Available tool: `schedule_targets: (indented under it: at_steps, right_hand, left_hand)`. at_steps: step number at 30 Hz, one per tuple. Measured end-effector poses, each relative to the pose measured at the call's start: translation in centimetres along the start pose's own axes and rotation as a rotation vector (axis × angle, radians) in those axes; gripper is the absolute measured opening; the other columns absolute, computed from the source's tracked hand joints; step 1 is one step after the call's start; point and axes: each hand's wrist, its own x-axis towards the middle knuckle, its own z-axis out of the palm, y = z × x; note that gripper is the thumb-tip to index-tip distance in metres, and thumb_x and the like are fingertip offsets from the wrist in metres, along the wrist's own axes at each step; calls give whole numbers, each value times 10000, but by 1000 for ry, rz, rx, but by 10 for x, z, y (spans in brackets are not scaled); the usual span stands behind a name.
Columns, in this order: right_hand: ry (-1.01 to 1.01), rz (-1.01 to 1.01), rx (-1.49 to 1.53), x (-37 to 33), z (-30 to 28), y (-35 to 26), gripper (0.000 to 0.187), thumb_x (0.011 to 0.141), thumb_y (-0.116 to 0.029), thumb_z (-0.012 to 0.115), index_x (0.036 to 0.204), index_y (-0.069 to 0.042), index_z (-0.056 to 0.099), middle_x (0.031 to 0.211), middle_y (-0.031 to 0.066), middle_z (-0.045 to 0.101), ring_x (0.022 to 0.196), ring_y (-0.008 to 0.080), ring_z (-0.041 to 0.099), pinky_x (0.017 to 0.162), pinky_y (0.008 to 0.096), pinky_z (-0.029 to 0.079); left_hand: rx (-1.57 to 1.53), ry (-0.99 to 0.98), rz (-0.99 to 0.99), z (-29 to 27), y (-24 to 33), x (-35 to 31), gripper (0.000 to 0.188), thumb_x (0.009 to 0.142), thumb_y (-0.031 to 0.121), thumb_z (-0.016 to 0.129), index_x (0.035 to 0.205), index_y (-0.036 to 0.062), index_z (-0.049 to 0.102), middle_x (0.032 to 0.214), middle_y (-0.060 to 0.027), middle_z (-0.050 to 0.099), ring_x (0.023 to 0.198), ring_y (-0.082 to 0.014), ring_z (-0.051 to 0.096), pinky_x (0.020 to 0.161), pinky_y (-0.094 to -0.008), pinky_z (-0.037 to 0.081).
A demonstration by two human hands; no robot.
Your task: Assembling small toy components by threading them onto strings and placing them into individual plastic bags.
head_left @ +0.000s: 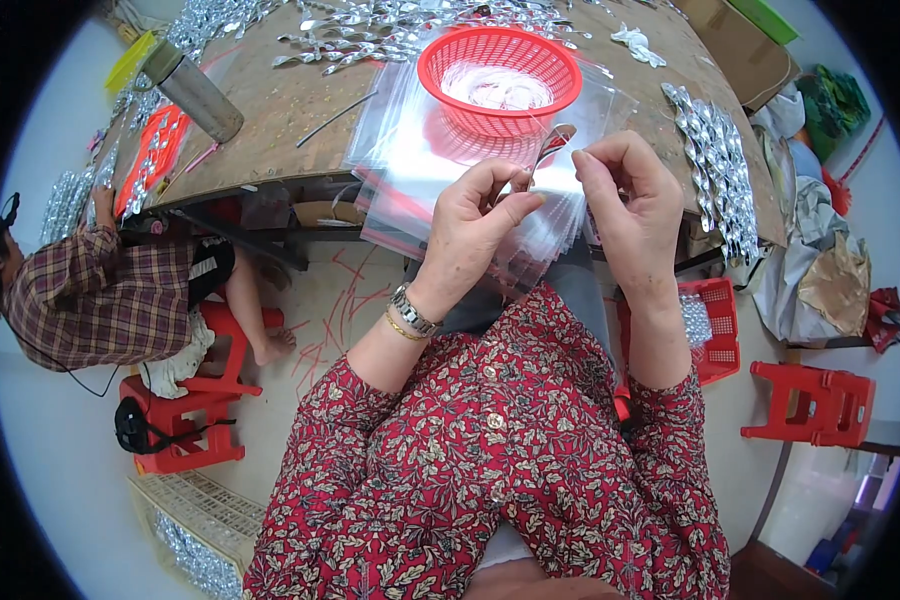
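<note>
In front of my body, at the table's near edge, my left hand [482,215] pinches a small shiny piece [558,138], silver and dark with some red, which sticks up past the fingertips. What kind of thing it is, I cannot tell. My right hand [630,200] is just to the right, thumb and forefinger pressed together; anything thin between them is too fine to make out. Under both hands lies a stack of clear plastic sheets or bags [385,140], hanging over the edge. A red mesh basket [500,115] holding pale, thin loops stands on the stack.
Silver twisted strips [715,170] lie on the table [270,110] at right, with more [350,40] at the back. A metal flask [195,95] lies left, near a seated co-worker [100,295]. Below are a red crate [715,330] and red stools [810,403].
</note>
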Motion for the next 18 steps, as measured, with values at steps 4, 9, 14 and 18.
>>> schedule_targets:
  at_steps: [4,9,14,18]
  right_hand:
    - [7,-4,-6,-2,0,-3,73,877,-45,619,834,6,587,735,-30,549,666,17,485,591,169,386]
    - [9,22,-9,-2,1,-2,64,880,-43,616,849,5,588,751,-15,575,673,25,508,595,170,396]
    - [34,19,70,-4,4,-1,74,877,-24,605,937,2,570,781,10,615,682,35,542,600,171,411]
    - [27,75,117,-3,1,-2,159,868,-1,593,1019,-8,542,806,24,633,710,39,564,605,169,420]
  left_hand:
    - [-3,-2,25,0,0,-2,167,824,38,675,967,17,592,818,74,522,708,-2,447,611,-162,378]
    - [33,-33,89,-1,-7,-2,175,845,55,655,1008,20,602,871,27,598,695,-17,519,598,-172,430]
    - [55,-41,67,1,-2,-7,178,841,41,655,1009,18,602,874,36,586,701,-12,497,612,-166,414]
    - [68,-69,72,2,-1,-9,181,837,28,656,1008,17,599,839,57,539,704,-9,459,628,-158,393]
